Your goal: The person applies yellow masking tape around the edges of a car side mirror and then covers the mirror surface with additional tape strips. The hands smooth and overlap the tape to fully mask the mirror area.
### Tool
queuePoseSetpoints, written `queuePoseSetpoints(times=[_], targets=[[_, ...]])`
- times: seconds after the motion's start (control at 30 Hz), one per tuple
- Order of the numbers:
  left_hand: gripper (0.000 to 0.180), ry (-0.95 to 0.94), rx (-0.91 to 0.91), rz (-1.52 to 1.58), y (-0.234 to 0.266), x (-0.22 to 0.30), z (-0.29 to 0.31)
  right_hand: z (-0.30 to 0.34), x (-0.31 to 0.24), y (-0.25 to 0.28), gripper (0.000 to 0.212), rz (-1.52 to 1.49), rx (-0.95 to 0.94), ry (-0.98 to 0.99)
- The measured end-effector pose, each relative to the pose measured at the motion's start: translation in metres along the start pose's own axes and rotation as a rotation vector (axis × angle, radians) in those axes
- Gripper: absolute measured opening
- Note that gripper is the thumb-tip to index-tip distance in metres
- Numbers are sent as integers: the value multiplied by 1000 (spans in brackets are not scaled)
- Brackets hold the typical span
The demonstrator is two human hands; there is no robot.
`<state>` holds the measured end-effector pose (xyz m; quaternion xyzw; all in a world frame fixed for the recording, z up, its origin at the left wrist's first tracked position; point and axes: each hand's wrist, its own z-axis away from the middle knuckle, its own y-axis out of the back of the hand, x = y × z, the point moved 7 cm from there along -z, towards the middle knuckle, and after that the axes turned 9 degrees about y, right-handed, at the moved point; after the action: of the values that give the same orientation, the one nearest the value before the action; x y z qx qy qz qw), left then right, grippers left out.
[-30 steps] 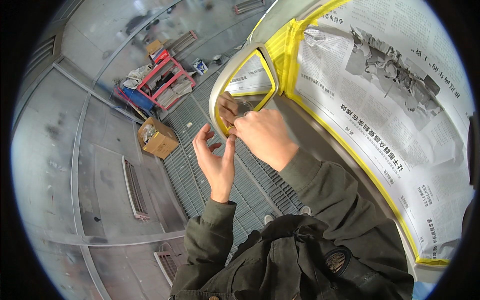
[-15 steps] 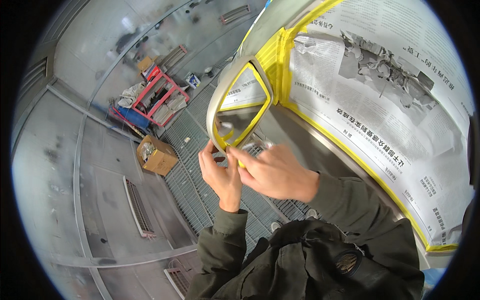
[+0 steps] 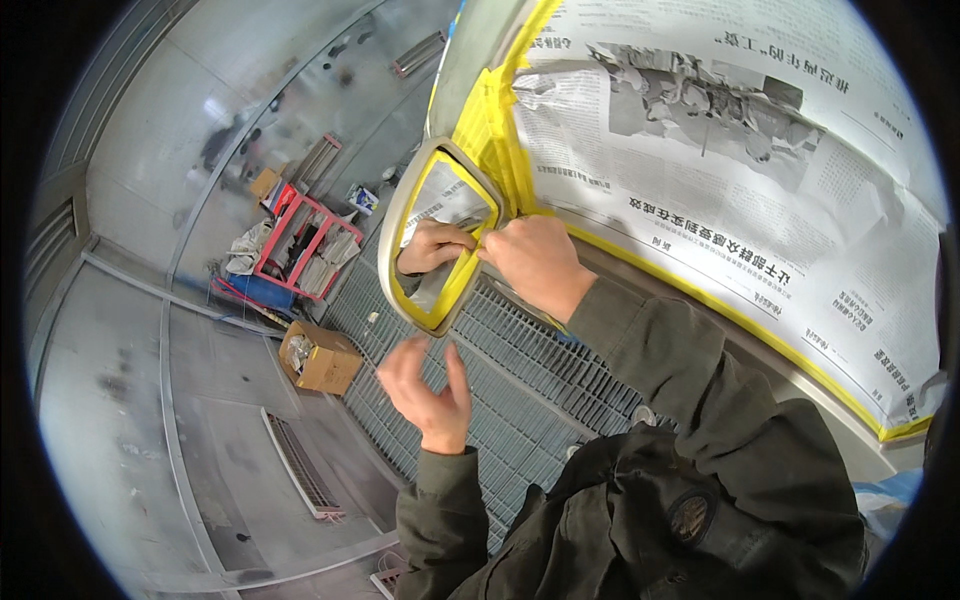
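Observation:
A car side mirror (image 3: 387,262) stands out from the vehicle, its glass bordered by yellow masking tape (image 3: 455,303). Pinched fingers of my right hand (image 3: 537,258) meet the tape along the mirror's right edge; whether a roll is hidden in the palm does not show. The glass reflects that hand (image 3: 432,246). Just below the mirror's lower end, my left hand (image 3: 428,392) is open, fingers spread and curved, holding nothing.
Newspaper (image 3: 700,190) edged with yellow tape covers the vehicle's window to the right. Grating (image 3: 500,390) forms the floor. Left of the mirror stand a red rack (image 3: 308,245) with cloths and papers and a cardboard box (image 3: 330,368). Grey wall panels (image 3: 250,440) run along the left.
My right hand has moved up from the mirror's lower end to its right edge. My left hand has let go of the lower end and opened below it. The view has shifted.

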<state>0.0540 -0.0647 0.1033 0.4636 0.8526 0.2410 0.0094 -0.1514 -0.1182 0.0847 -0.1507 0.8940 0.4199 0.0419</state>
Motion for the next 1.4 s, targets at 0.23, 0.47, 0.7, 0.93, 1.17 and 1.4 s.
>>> queuePoseSetpoints(times=[0.23,0.47,0.7,0.93,1.17,1.4], targets=[[52,-261,-642,-301,-54,16,15,-4,-5,-5,7,68,31,21],[92,-187,-804,-442,-94,10,19,-4,-3,-13,6,105,-3,30],[102,-248,-790,-540,-112,10,19,3,-7,7,19,37,-68,175],[97,-237,-764,-502,-111,10,19,10,5,21,24,142,-81,148],[95,-230,-763,-508,-111,11,19,-3,27,8,15,208,7,1],[91,-236,-770,-571,-119,16,16,-13,30,0,7,186,-8,-45]])
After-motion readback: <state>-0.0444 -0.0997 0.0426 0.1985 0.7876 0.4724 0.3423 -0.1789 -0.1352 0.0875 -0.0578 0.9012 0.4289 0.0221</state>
